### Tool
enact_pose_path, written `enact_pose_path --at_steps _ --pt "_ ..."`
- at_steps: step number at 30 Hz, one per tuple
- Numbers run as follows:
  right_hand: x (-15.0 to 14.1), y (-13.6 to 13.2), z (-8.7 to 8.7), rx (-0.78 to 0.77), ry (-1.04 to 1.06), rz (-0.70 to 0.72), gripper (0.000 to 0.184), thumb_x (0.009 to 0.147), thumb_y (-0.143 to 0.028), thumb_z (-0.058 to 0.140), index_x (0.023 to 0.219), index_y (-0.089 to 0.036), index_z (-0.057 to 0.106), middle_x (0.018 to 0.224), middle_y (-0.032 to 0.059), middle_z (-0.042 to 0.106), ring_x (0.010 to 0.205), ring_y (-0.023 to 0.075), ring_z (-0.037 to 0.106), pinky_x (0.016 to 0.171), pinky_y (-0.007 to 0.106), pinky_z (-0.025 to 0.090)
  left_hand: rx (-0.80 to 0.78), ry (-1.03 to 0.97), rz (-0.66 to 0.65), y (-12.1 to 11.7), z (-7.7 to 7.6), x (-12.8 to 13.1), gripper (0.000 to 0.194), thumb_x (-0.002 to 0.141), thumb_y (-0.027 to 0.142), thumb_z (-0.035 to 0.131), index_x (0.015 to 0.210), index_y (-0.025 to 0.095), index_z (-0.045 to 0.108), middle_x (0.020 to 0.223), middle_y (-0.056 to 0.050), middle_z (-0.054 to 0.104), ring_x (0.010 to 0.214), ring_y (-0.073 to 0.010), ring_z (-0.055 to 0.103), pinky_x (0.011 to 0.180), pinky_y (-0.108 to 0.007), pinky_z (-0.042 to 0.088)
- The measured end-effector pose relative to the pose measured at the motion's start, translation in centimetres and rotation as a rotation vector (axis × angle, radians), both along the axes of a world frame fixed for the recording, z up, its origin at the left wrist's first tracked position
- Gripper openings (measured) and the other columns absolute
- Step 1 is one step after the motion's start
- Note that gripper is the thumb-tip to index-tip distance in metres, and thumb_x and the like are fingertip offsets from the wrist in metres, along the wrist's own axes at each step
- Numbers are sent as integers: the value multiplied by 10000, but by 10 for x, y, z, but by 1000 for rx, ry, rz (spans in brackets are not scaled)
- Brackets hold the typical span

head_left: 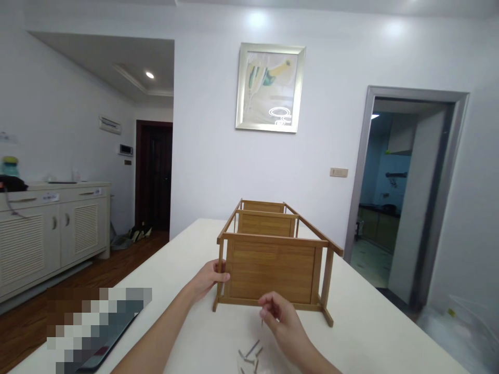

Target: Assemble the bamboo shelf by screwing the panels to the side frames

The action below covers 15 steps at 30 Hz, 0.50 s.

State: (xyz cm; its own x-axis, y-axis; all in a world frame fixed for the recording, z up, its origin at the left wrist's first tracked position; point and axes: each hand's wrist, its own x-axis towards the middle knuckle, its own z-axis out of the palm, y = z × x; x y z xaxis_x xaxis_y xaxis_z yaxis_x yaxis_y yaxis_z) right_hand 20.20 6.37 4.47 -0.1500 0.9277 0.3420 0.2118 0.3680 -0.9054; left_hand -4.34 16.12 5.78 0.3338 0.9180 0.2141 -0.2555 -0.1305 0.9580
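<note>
A brown wooden shelf rack (pixel 273 267) lies on its side on the white table, its several panels standing upright one behind another. My left hand (pixel 208 280) closes around the rack's near left post, thumb towards the front panel. Just before the front panel's lower edge, my right hand (pixel 278 314) is closed in a pinch, fingertips together. A thin, small piece that looks like a screw pokes down from those fingertips, mostly hidden by them. Several loose metal screws (pixel 249 358) lie on the table below my right hand.
The white table (pixel 374 322) stretches towards the wall. A dark flat device (pixel 113 337), partly pixelated, rests at its left edge. Clear plastic wrapping (pixel 460 332) is at the right. A white cabinet (pixel 58 228) stands at the left, and a doorway (pixel 390 208) opens at the right.
</note>
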Motion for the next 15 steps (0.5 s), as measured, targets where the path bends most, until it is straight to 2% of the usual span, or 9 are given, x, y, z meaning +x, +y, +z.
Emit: enact_pose_path --at_steps 2,4,7,10,13,14,15 --pt "2 7 2 -6 89 -23 167 753 -329 658 840 -192 617 717 5 582 685 162 525 653 285 412 37 13 -14 0 5 -2 485 545 263 886 958 140 664 959 -97 699 978 -261 639 936 -400 440" --pt "1 14 5 -9 162 -35 217 727 -369 697 814 -190 610 692 -2 568 660 154 511 625 278 402 54 21 31 1 9 -5 550 539 264 889 1019 152 646 988 -98 686 984 -256 632 939 -403 436" --pt "-3 20 15 -41 236 -30 277 678 -403 750 779 -187 608 655 -13 551 603 131 478 560 257 366 36 -3 175 1 11 -8 719 520 282 896 1157 171 582 1018 -97 657 950 -243 631 903 -407 455" --pt "-14 22 31 -102 301 -10 307 638 -397 785 769 -183 608 624 -28 537 542 100 429 500 231 308 42 -35 405 -3 11 -10 814 512 317 891 1223 178 518 1032 -88 626 894 -220 622 839 -383 479" --pt "-32 22 42 -184 414 31 311 627 -365 796 783 -181 599 599 -49 517 492 70 376 476 216 278 176 25 748 -20 11 -4 595 571 350 847 1073 178 578 897 -40 610 786 -191 591 763 -340 474" --pt "-39 23 44 -219 462 53 317 618 -350 803 788 -181 596 594 -55 511 481 63 363 471 212 273 250 69 840 -28 11 0 457 629 368 806 997 187 603 826 -22 601 753 -186 579 741 -328 463" --pt "-46 24 44 -258 512 79 325 604 -331 812 791 -180 594 591 -59 506 475 59 360 468 210 272 333 122 870 -37 11 5 342 687 370 761 948 197 623 771 -12 595 721 -183 566 723 -322 454"
